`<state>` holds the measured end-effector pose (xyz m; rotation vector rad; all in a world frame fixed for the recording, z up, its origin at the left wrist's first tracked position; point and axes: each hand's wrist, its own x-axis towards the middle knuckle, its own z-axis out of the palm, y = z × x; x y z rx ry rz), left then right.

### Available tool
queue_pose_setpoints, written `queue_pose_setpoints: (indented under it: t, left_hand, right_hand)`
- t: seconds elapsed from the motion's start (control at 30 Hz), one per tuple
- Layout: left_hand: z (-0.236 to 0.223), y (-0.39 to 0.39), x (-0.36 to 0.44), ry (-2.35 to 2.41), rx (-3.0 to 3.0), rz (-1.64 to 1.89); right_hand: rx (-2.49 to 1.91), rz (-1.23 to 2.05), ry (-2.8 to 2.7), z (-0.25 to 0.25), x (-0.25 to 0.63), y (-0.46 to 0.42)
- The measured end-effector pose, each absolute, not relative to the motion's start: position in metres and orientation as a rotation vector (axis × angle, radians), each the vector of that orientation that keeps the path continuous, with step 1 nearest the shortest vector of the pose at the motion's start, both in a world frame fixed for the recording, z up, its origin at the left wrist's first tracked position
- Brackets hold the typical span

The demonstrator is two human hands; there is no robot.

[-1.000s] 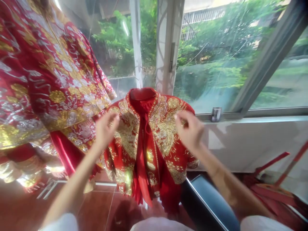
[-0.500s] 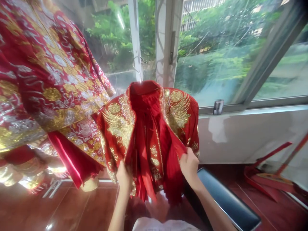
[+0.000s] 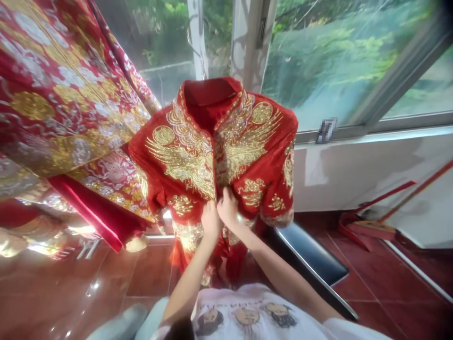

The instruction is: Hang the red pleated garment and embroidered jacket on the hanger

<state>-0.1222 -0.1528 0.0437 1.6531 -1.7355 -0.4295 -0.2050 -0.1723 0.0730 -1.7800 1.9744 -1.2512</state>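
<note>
A red jacket [image 3: 247,137] with gold and silver embroidery hangs in front of me from a metal hanger [image 3: 201,56]. My left hand [image 3: 211,219] is closed on one front edge of the jacket, at about chest height. Close beside it, my right hand [image 3: 228,208] grips the opposite front edge. The two edges nearly meet at my hands, while the collar above stands open in a V. Red cloth inside the jacket is mostly covered, with some showing below the hem. My fingertips are partly hidden in the fabric.
To the left hangs a larger red garment [image 3: 63,94] with dense gold and silver embroidery. A black, flat-topped object [image 3: 314,257] lies on the tiled floor at right. Beyond it are a red dustpan [image 3: 357,231], a window [image 3: 339,71] and a small pixelated item [image 3: 326,131] on the sill.
Both hands have come together at the middle, drawing the jacket's spread front edges inward over the red cloth inside. My view has tilted down.
</note>
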Motion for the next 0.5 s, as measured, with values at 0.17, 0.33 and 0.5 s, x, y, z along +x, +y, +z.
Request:
queue_pose_setpoints:
  t: [0.17, 0.33, 0.5]
  left_hand:
    - [-0.004, -0.137, -0.109, -1.580, 1.557, -0.689]
    - [-0.075, -0.103, -0.073, -1.152, 1.505, -1.063]
    - [-0.104, -0.096, -0.041, -0.656, 1.340, -1.358]
  right_hand:
    - [-1.540, -1.476, 1.563, 0.020, -0.208, -0.142]
    - [-1.095, -1.468, 1.427, -0.065, -0.235, -0.091]
    - [-0.607, -1.468, 1.352, -0.107, -0.283, -0.084]
